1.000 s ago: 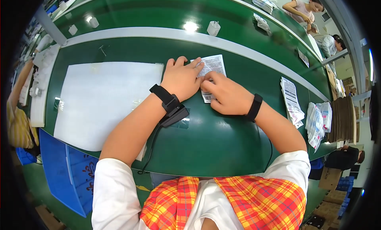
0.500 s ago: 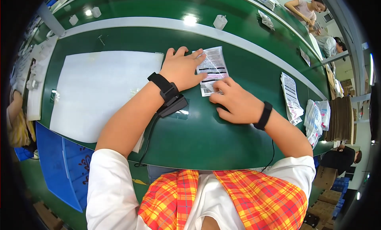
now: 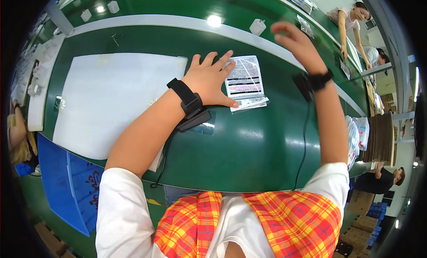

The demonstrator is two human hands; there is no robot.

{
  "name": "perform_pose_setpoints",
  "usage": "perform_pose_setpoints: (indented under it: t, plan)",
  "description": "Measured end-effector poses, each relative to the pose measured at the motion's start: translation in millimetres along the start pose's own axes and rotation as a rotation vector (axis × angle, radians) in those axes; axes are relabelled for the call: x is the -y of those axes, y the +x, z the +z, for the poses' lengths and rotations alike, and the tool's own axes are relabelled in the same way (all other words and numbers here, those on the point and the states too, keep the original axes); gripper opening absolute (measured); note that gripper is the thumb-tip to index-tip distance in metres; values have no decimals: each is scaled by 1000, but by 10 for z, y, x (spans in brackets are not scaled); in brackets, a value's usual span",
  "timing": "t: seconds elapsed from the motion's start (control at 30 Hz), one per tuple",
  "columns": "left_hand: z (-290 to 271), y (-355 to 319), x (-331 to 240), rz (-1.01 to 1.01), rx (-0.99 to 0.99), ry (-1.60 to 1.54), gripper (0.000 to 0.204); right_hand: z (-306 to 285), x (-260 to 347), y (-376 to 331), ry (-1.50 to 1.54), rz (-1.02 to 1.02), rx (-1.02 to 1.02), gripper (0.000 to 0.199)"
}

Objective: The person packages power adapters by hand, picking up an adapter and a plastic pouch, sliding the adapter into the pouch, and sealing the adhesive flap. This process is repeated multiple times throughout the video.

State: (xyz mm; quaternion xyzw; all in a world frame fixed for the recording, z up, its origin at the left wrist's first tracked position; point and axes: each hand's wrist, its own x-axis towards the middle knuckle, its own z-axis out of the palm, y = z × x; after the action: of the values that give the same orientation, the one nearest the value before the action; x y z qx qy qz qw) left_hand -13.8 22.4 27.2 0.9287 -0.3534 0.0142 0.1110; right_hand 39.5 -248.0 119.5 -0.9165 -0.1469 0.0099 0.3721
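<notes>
A printed packet in clear plastic (image 3: 247, 77) lies on the green table, its near end showing a folded, barcoded flap. My left hand (image 3: 209, 80) rests flat on the packet's left edge, fingers spread; the thumb touches the flap. My right hand (image 3: 300, 46) is raised to the right of the packet, apart from it, near the pale ledge. Its fingers are slightly blurred but stretched and apart, and nothing shows in them. Black straps with small dark boxes and cables circle both wrists.
A large white sheet (image 3: 115, 102) is taped down at left. White plug-like pieces (image 3: 257, 27) stand along the far side. Plastic packets (image 3: 352, 140) and stacked brown cardboard (image 3: 378, 138) sit at right. A blue bin (image 3: 66, 182) stands below left. Other people work nearby.
My right hand has left the packet's near end and risen to the far right. The packet sits slightly further right, its near flap now in view. My left hand stays on it, fingers spread.
</notes>
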Motion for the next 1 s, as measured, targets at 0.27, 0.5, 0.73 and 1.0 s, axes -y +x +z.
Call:
perform_pose_setpoints:
  t: [0.27, 0.5, 0.73, 1.0]
  plan:
    - [43, 109, -127, 334, -127, -246, 59, 452, -1167, 977, 205, 384, -253, 64]
    - [118, 92, -15, 191, -213, -202, 33, 307, -624, 484, 1161, 305, -356, 63]
    - [7, 171, -55, 142, -187, -206, 35, 310, 359, -717, 869, -81, 77, 66]
    - [192, 213, 11, 291, -233, -247, 37, 984, 392, -861, 250, 52, -85, 58]
